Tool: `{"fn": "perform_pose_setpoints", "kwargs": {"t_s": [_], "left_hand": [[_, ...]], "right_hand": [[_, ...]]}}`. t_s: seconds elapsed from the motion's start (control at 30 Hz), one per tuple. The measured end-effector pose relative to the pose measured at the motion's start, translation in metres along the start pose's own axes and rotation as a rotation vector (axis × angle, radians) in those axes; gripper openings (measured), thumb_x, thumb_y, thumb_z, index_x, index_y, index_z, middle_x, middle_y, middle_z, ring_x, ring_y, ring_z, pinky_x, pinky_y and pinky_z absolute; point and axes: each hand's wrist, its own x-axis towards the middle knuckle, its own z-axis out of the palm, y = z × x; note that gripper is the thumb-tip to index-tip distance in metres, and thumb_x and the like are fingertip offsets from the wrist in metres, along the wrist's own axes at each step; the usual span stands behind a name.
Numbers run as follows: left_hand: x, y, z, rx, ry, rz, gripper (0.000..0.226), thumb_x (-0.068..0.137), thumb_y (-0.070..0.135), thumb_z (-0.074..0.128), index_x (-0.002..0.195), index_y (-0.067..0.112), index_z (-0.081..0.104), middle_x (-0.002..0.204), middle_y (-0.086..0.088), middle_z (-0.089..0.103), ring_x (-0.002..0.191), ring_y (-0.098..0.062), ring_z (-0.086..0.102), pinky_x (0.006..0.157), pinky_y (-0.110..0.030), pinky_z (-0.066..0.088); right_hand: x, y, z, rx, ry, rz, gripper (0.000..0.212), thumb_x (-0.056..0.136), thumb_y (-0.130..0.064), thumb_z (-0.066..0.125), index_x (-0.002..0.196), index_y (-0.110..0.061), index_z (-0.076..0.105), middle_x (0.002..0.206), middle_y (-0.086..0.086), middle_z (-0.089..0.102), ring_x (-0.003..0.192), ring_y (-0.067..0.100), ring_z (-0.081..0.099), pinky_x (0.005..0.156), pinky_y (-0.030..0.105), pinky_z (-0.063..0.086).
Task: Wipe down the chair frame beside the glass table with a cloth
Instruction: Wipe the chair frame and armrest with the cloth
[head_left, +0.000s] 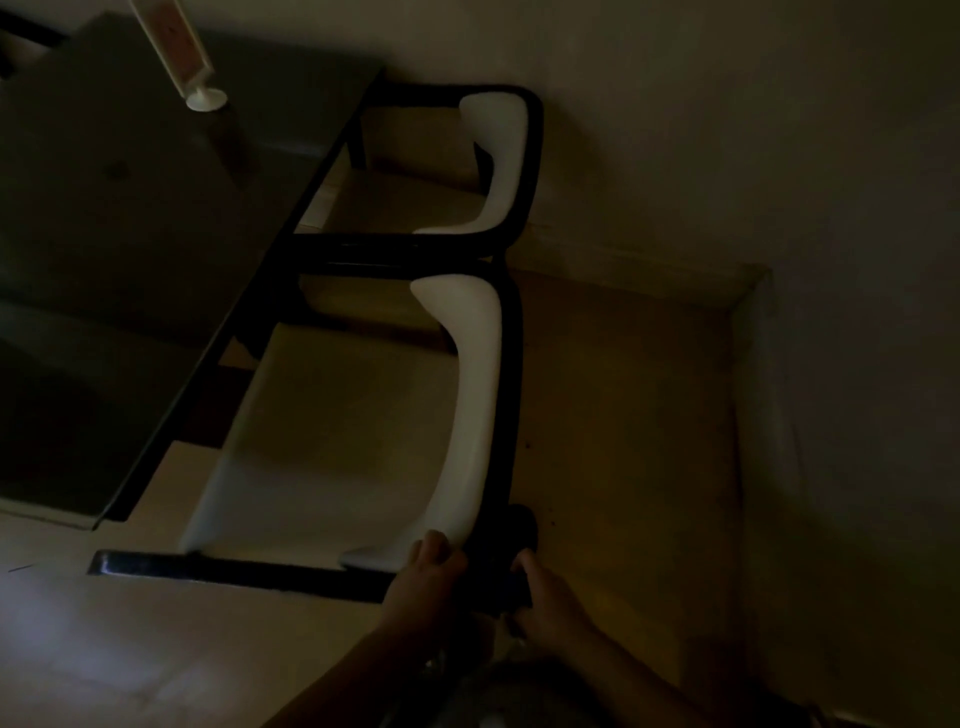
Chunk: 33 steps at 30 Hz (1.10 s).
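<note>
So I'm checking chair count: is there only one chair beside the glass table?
No, two chairs stand along the glass table: the near chair and a far chair behind it.

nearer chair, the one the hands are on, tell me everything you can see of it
The nearer chair has a glossy black frame and a pale, smooth, curved backrest and seat, plastic by the look. It stands upright on the floor, tucked against the glass table, next to a matching chair beyond. The left hand grips its near back corner; the right hand presses a dark cloth to the frame there. The dim light hides the legs.
</note>
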Motion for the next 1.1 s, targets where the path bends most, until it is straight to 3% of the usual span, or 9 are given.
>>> {"fn": "perform_pose_setpoints", "kwargs": {"t_s": [0.13,0.23,0.4,0.6,0.73,0.83,0.9,1.0,1.1], "left_hand": [[-0.004,0.004,-0.011,-0.004,-0.042,0.026,0.025,0.087,0.024,0.055,0.11,0.012,0.055,0.125,-0.004,0.045,0.115,-0.024,0.045,0.086,-0.038,0.048],[0.006,0.014,-0.026,-0.036,-0.045,0.017,0.024,0.088,0.013,0.052,0.111,0.007,0.049,0.121,-0.009,0.05,0.11,-0.027,0.049,0.085,-0.037,0.044],[0.038,0.041,-0.055,-0.216,0.077,-0.004,0.017,0.09,0.015,0.057,0.098,0.006,0.046,0.104,-0.007,0.049,0.085,-0.027,0.054,0.067,-0.034,0.044],[0.127,0.061,-0.078,-0.268,0.123,-0.024,0.013,0.084,0.004,0.056,0.094,0.006,0.048,0.099,-0.013,0.05,0.076,-0.03,0.052,0.064,-0.043,0.045],[0.195,0.074,-0.084,-0.248,0.122,-0.062,0.015,0.089,0.016,0.054,0.088,0.018,0.039,0.091,-0.006,0.053,0.073,-0.024,0.054,0.061,-0.038,0.047],[0.239,0.09,-0.093,-0.263,0.123,-0.106,0.019,0.092,0.026,0.056,0.097,0.02,0.038,0.087,0.003,0.055,0.069,-0.014,0.055,0.055,-0.028,0.041],[0.268,0.103,-0.102,-0.291,0.135,-0.095,0.023,0.093,0.031,0.055,0.106,0.02,0.039,0.091,0.005,0.059,0.071,-0.01,0.058,0.057,-0.028,0.048],[0.305,0.119,-0.121,-0.263,0.151,-0.102,0.031,0.093,0.026,0.054,0.121,0.02,0.041,0.108,0.001,0.061,0.085,-0.015,0.063,0.072,-0.04,0.057],[0.332,0.123,-0.136,-0.177,0.134,-0.137,0.044,0.095,0.022,0.051,0.137,0.02,0.039,0.126,-0.004,0.054,0.102,-0.021,0.06,0.083,-0.038,0.054]], "right_hand": [[-0.008,-0.003,0.0,0.006,0.045,-0.007,0.022,0.087,-0.026,0.058,0.1,-0.024,0.041,0.092,0.0,0.055,0.081,0.018,0.055,0.066,0.034,0.041],[-0.002,-0.007,-0.015,0.042,0.098,0.006,0.025,0.087,-0.026,0.059,0.106,-0.027,0.043,0.093,-0.004,0.054,0.082,0.018,0.057,0.062,0.031,0.042],[0.019,-0.014,-0.06,0.122,0.195,-0.018,0.022,0.089,-0.026,0.062,0.098,-0.031,0.043,0.088,-0.008,0.058,0.075,0.011,0.062,0.059,0.026,0.046],[0.064,-0.017,-0.133,0.209,0.258,-0.018,0.024,0.088,-0.033,0.065,0.101,-0.028,0.046,0.092,-0.009,0.058,0.08,0.01,0.061,0.063,0.029,0.049],[0.103,-0.017,-0.195,0.131,0.27,-0.067,0.02,0.088,-0.032,0.064,0.095,-0.026,0.047,0.091,-0.004,0.06,0.077,0.016,0.061,0.06,0.029,0.044],[0.132,-0.013,-0.247,0.036,0.273,-0.107,0.02,0.088,-0.03,0.065,0.098,-0.025,0.048,0.098,-0.003,0.06,0.081,0.014,0.059,0.063,0.024,0.042],[0.151,-0.011,-0.281,-0.025,0.266,-0.131,0.028,0.089,-0.03,0.065,0.112,-0.022,0.05,0.11,-0.001,0.059,0.093,0.016,0.06,0.071,0.024,0.044],[0.177,-0.012,-0.325,-0.093,0.239,-0.162,0.047,0.09,-0.031,0.064,0.132,-0.023,0.044,0.128,-0.004,0.053,0.112,0.016,0.057,0.089,0.033,0.051],[0.197,-0.016,-0.351,-0.141,0.198,-0.19,0.053,0.092,-0.027,0.061,0.139,-0.024,0.038,0.136,-0.002,0.05,0.121,0.018,0.053,0.097,0.038,0.049]]}}
